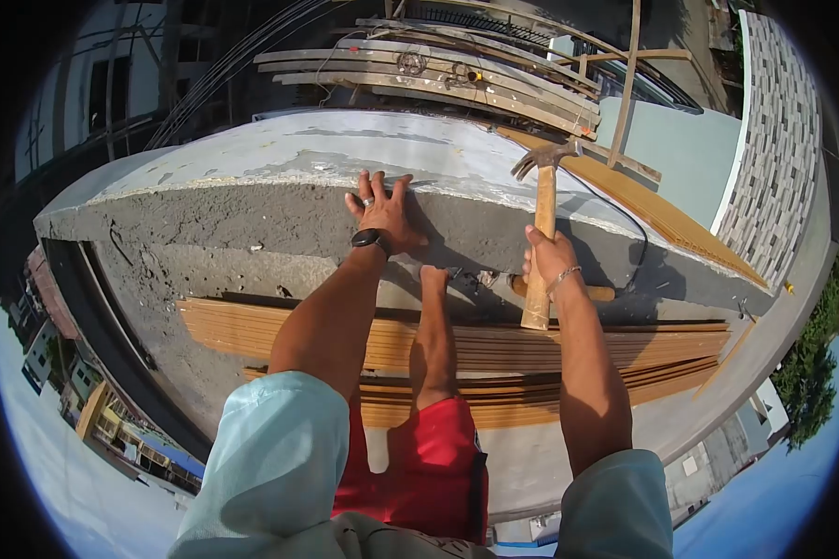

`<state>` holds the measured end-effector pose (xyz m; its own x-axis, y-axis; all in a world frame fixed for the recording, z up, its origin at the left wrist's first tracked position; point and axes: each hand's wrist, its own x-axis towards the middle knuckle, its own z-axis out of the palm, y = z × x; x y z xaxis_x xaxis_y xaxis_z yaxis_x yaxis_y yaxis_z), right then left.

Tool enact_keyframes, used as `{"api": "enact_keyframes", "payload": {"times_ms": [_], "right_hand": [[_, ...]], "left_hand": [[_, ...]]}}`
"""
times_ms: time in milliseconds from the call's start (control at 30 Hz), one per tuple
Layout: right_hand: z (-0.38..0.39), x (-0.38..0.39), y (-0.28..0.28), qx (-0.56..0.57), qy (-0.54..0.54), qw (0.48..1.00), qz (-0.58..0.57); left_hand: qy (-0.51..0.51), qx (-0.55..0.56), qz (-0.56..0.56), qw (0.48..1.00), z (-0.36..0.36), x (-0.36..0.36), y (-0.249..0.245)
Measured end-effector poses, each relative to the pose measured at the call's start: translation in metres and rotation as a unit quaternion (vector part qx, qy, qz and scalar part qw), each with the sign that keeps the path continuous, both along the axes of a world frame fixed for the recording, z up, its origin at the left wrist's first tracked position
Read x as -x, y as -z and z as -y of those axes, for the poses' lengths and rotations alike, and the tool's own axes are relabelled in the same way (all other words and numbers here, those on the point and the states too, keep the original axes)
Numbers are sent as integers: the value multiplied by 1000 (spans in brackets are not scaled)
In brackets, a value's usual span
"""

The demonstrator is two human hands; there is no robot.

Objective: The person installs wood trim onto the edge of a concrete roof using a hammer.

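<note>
My left hand (383, 212) rests with its fingers spread on the edge of a rough grey concrete ledge (280, 219), and nothing is in it. A ring and a dark wristband are on it. My right hand (552, 256) grips the wooden handle of a claw hammer (545, 200). The hammer's metal head points away from me, above the ledge's pale top, and the handle's butt sticks out below my fist. Beneath my right hand, another wooden handle (601, 293) lies on the lower concrete surface; what it belongs to is hidden.
Stacks of long brown ribbed panels (503, 349) lie across the lower surface by my leg. A similar panel (662, 210) leans beyond the ledge at right, near a dark cable (641, 238). Timber planks (438, 79) and a brick-patterned wall (769, 121) are farther off.
</note>
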<state>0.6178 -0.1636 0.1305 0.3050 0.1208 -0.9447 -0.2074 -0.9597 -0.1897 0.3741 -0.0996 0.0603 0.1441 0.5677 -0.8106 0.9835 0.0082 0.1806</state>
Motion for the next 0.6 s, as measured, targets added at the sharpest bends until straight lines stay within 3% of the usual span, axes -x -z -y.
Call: {"api": "enact_keyframes", "payload": {"times_ms": [200,267,333,400,467,533,600], "right_hand": [[-5,-3,-6,52,-108,993,-3],[-5,4,-17,6,16,1000,-1],[16,10,-2,-29,12,999,18],[21,11,-1,27,-58,998,11],[8,0,-4,42,-32,999,-13],[12,6,-10,-21,69,997,23],[30,15,3,-47,49,996,62]], "left_hand": [[7,1,0,1000,-1,-1,6],[5,-1,-3,1000,4,0,6],[-2,-5,14,1000,-1,-1,0],[4,-9,13,1000,-1,-3,3],[7,-11,1,1000,0,-1,5],[1,-11,11,1000,6,1,5],[-4,-23,21,999,3,1,7]]}}
